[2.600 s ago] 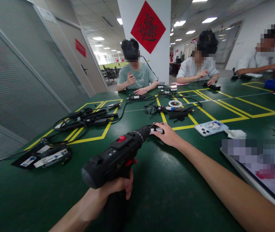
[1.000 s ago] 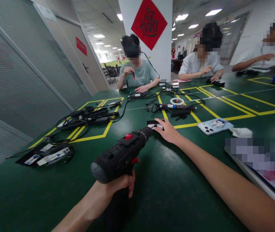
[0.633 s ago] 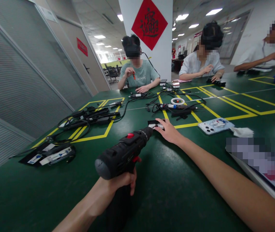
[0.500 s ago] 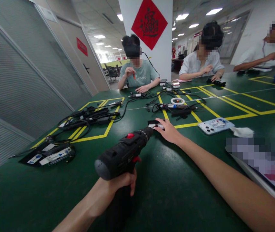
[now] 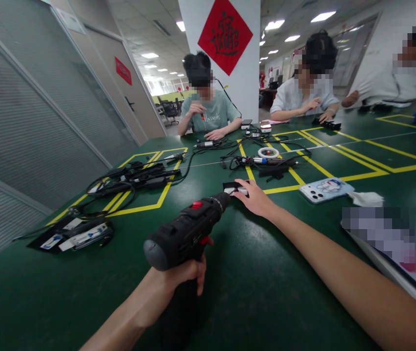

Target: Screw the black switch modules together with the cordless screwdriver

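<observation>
Currently: drill aligned at metal part, hand positions unchanged

1. Worktop (image 5: 251, 273): green, marked with yellow rectangles. One cable bundle (image 5: 154, 182) lies toward its left edge; a second cable cluster (image 5: 273, 163) lies beyond the right hand, toward the far edge.
2. Co-worker (image 5: 386, 83), at the far right: one hand (image 5: 350, 99) has shifted leftward, to beside the far edge of the worktop. Effect on the two-handed work: none visible.
3. Drill (image 5: 182, 236): chuck directed away from the wearer, toward the middle of the worktop. Compared with the preceding picture, no clear displacement. The left hand (image 5: 188, 270) is wrapped around its handle, a finger at the trigger; whether the trigger is pressed cannot be determined.
4. Phone (image 5: 326, 190): flat, toward the right edge, beside a crumpled tissue (image 5: 366, 199).
5. Metal part (image 5: 227, 190): mid-worktop, left of the nearest yellow line, against a black piece (image 5: 227, 185). The right hand (image 5: 255, 197) retains it in a narrow finger-and-thumb hold.
6. Bit: slender, at the metal part. Actual contact is too small to confirm.
</observation>
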`<state>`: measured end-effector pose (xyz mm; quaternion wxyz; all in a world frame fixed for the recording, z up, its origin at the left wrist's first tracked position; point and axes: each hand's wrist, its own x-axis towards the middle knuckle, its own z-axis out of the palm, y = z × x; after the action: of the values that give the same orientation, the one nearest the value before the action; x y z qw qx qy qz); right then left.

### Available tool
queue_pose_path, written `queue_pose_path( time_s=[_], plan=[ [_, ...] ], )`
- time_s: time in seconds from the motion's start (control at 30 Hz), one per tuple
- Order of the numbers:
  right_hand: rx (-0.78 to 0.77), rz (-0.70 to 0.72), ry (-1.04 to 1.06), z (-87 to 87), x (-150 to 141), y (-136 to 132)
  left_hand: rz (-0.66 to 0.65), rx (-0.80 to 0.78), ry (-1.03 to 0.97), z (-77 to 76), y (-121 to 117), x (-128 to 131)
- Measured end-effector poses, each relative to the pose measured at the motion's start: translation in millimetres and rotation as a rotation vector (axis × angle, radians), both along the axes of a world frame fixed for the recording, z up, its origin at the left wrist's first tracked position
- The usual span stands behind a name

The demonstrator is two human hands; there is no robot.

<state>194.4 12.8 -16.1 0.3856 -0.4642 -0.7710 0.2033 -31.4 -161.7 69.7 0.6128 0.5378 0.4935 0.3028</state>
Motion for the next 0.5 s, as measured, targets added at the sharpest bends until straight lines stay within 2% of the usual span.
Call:
queue_pose_path(
  time_s=[0.5],
  plan=[
    [0.007, 0.014, -0.019, 1.1, 0.6, -1.2, 0.027, -0.002, 0.017, -0.1, -1.5, 1.8]
  ],
)
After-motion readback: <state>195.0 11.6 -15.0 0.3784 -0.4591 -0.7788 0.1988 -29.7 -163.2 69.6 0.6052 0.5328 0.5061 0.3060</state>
